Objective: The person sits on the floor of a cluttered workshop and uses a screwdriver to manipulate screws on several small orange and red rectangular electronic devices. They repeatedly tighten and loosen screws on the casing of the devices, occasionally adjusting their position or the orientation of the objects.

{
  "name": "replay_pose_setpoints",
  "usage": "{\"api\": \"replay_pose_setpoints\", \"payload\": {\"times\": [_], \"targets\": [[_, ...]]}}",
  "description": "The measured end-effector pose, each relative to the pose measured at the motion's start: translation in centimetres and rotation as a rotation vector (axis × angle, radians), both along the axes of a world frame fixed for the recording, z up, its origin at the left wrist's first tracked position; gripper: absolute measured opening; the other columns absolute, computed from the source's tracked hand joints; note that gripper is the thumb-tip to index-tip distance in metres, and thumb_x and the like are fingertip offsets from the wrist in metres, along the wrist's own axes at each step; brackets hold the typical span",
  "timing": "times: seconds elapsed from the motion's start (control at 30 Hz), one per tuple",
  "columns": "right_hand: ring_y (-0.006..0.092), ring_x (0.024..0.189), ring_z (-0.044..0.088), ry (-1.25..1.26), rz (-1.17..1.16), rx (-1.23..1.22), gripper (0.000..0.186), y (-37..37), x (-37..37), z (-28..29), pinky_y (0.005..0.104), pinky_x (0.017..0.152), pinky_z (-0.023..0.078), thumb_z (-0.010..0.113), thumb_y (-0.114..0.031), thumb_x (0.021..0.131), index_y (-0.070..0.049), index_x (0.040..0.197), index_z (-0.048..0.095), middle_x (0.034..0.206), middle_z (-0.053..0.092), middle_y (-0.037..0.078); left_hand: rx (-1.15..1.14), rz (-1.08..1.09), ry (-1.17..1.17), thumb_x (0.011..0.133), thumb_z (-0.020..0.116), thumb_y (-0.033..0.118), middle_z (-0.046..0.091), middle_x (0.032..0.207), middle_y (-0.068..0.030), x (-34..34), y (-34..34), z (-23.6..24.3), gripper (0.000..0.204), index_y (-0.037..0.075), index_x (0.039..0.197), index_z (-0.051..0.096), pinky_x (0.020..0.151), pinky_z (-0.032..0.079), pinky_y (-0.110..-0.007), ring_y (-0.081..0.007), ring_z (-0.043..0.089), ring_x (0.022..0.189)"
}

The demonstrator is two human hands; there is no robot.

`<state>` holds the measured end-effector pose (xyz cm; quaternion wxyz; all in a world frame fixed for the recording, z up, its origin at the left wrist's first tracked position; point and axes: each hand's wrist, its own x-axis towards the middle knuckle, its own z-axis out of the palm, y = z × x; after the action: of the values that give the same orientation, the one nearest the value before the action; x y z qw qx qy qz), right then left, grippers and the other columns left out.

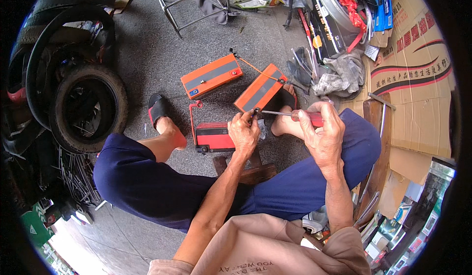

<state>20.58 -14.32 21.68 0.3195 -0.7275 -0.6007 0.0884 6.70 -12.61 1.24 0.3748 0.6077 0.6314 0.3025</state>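
My right hand (324, 136) is closed round the red handle of a screwdriver (314, 119). Its metal shaft points left, with the tip at the near corner of an orange battery (268, 84). At that same corner the fingers of my left hand (243, 132) are pinched together; what they hold is hidden. A second orange battery (206, 81) lies to the left, and an orange cable (255, 68) runs between the two. Partly behind my left hand is a red battery (214, 139). From it a red cable (191, 120) rises to a loose end.
Tyres (88, 105) are piled at the left, above a bundle of metal rods (78, 174). A metal frame (191, 4) stands at the far side. Grey rags (341, 76) and a large cardboard box (413, 78) are on the right. A wooden block (258, 173) sits between my legs.
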Motion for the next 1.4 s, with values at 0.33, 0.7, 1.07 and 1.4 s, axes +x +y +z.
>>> {"api": "replay_pose_setpoints", "payload": {"times": [0.33,0.7,1.07,1.4], "targets": [[0.0307,0.074,0.069,0.072,-0.044,0.011,0.021,-0.6,-0.1,-0.8,0.0381,0.067,0.053,0.078,-0.006,0.085,0.000,0.091,0.059,0.082,0.067,0.015,0.030,-0.012,-0.006,0.084,0.075,0.016,0.064,0.074,-0.0090,0.0,0.1,0.1,0.020,0.009,0.102,0.077,0.066,0.045,-0.041,-0.0273,0.064,0.067],[0.0272,0.073,0.070,0.051,-0.051,0.013,0.019,-0.5,0.0,-1.0,0.0362,0.065,0.054,0.077,-0.007,0.087,-0.001,0.090,0.059,0.082,0.068,0.013,-0.021,-0.026,-0.005,0.085,0.075,0.017,0.063,0.071,-0.0049,-0.1,0.1,0.1,0.019,0.011,0.103,0.076,0.069,0.041,-0.039,-0.0248,0.062,0.067],[0.0258,0.070,0.069,0.151,-0.088,-0.003,0.019,-0.4,-0.3,-1.3,0.0358,0.065,0.053,0.078,-0.009,0.086,0.000,0.090,0.060,0.079,0.068,0.014,-0.028,-0.013,-0.076,0.082,0.075,0.016,0.065,0.078,-0.0113,0.0,0.3,0.1,0.022,0.008,0.103,0.074,0.067,0.049,-0.046,-0.0323,0.066,0.074],[0.0188,0.069,0.067,0.229,-0.123,0.025,0.018,-0.1,-0.5,-1.1,0.0330,0.065,0.053,0.078,-0.007,0.085,0.000,0.089,0.062,0.079,0.068,0.010,0.026,-0.030,-0.084,0.082,0.075,0.010,0.068,0.088,-0.0158,0.4,1.3,0.4,0.027,-0.001,0.106,0.071,0.067,0.053,-0.038,-0.0285,0.068,0.072]]}}
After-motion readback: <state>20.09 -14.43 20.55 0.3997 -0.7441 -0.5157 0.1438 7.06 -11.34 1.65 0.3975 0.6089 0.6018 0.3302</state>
